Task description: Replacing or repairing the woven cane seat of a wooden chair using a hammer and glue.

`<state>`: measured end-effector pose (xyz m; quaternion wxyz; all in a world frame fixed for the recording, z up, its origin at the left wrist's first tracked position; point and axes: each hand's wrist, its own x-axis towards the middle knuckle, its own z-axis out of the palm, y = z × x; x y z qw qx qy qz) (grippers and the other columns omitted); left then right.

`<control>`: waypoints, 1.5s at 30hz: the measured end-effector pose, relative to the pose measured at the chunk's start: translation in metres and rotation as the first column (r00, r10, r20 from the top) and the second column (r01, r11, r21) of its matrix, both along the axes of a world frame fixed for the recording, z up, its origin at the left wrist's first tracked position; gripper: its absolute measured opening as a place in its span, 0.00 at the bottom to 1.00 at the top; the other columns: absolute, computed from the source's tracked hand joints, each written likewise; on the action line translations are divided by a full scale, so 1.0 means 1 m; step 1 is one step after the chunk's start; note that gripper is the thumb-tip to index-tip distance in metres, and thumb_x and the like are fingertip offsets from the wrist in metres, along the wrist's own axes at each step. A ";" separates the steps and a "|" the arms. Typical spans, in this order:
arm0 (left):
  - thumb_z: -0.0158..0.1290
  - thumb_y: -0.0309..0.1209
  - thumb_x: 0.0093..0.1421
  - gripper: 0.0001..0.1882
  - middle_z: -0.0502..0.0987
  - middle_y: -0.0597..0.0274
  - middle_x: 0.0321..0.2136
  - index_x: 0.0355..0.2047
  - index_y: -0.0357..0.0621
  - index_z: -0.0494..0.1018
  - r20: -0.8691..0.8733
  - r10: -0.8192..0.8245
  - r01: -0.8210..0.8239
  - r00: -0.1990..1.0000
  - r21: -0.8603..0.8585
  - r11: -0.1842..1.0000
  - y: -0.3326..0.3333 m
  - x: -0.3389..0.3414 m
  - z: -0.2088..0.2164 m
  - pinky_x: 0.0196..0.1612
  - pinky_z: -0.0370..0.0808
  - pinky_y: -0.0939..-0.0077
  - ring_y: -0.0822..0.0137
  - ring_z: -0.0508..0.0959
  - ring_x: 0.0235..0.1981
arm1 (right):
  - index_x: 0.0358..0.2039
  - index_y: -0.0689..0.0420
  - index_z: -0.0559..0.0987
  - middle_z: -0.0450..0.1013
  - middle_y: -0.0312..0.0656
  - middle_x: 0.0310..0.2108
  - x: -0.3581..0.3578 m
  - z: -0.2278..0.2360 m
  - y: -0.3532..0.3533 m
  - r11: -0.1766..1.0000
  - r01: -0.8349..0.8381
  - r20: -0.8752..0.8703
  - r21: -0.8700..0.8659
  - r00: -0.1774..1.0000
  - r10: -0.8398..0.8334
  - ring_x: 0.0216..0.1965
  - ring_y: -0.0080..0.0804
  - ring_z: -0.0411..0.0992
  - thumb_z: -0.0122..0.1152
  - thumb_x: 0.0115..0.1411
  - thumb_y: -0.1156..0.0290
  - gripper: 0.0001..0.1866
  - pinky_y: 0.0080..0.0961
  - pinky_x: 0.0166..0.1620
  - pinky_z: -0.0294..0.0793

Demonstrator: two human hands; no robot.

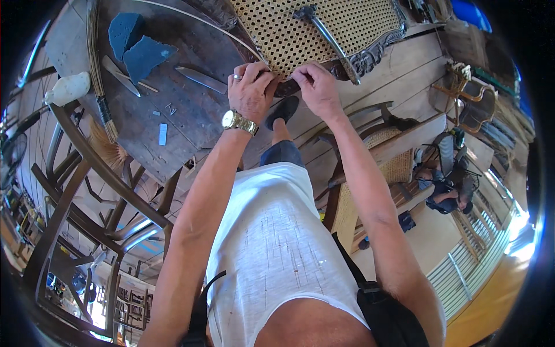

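— Where is the workpiece?
— Directly beyond both hands: a woven cane panel [277,34] set in a carved dark wooden frame [378,49]. The near edge lies under the fingertips.

— State of the left hand [251,91]?
— Fingers bent and drawn together, the tips pressed down at the panel's near edge. A pale thin strip [217,26] curves in from beyond and ends at these fingers. From here I cannot tell whether it is gripped.

— And the right hand [315,92]?
— Partly closed, thumb and forefinger brought together at the same edge, near the left. Whatever lies between them is hidden.

— Obstructions?
— A hammer [330,41] rests across the panel, beyond the right hand; its handle end overhangs the frame just to that hand's right.

— Items to the left of the left hand?
— Nearest is a pointed blade [202,78], on the worktop [191,136]. Farther left lie two blue pieces [147,58], then a second blade [122,76], a bundle of strands [97,75] and, outermost, a white bottle [69,89].
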<state>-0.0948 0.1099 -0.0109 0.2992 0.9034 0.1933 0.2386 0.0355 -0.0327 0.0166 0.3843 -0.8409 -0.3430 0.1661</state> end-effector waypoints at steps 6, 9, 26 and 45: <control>0.69 0.33 0.49 0.12 0.78 0.75 0.44 0.35 0.58 0.82 -0.012 0.000 0.000 1.000 0.002 1.000 0.000 0.000 -0.001 0.45 0.73 0.61 0.61 0.76 0.47 | 0.35 0.59 0.80 0.78 0.42 0.34 -0.002 0.006 0.002 0.997 -0.044 0.040 -0.055 0.998 0.047 0.39 0.46 0.76 0.66 0.61 0.72 0.05 0.37 0.44 0.76; 0.69 0.33 0.50 0.12 0.78 0.75 0.44 0.35 0.58 0.82 -0.009 -0.003 0.003 1.000 -0.001 1.000 0.000 0.000 -0.001 0.45 0.72 0.61 0.61 0.76 0.47 | 0.36 0.59 0.80 0.78 0.43 0.35 -0.002 0.004 0.001 0.997 -0.068 0.088 -0.047 0.994 0.072 0.36 0.44 0.76 0.67 0.61 0.70 0.07 0.35 0.42 0.77; 0.69 0.34 0.52 0.08 0.78 0.73 0.42 0.33 0.56 0.83 0.031 0.000 0.000 1.000 -0.016 1.000 0.001 0.002 -0.005 0.45 0.72 0.61 0.61 0.76 0.45 | 0.38 0.61 0.80 0.78 0.36 0.29 -0.009 0.012 -0.019 0.943 0.328 -0.191 -0.053 0.924 -0.332 0.29 0.20 0.72 0.66 0.67 0.66 0.10 0.22 0.36 0.73; 0.69 0.29 0.51 0.10 0.80 0.69 0.41 0.35 0.52 0.83 0.027 -0.020 0.020 0.999 0.008 1.000 -0.001 0.004 0.004 0.49 0.73 0.62 0.59 0.77 0.44 | 0.41 0.59 0.76 0.78 0.44 0.49 -0.017 0.011 -0.020 0.991 -0.047 0.188 0.126 0.982 0.023 0.46 0.43 0.77 0.62 0.65 0.75 0.06 0.36 0.49 0.78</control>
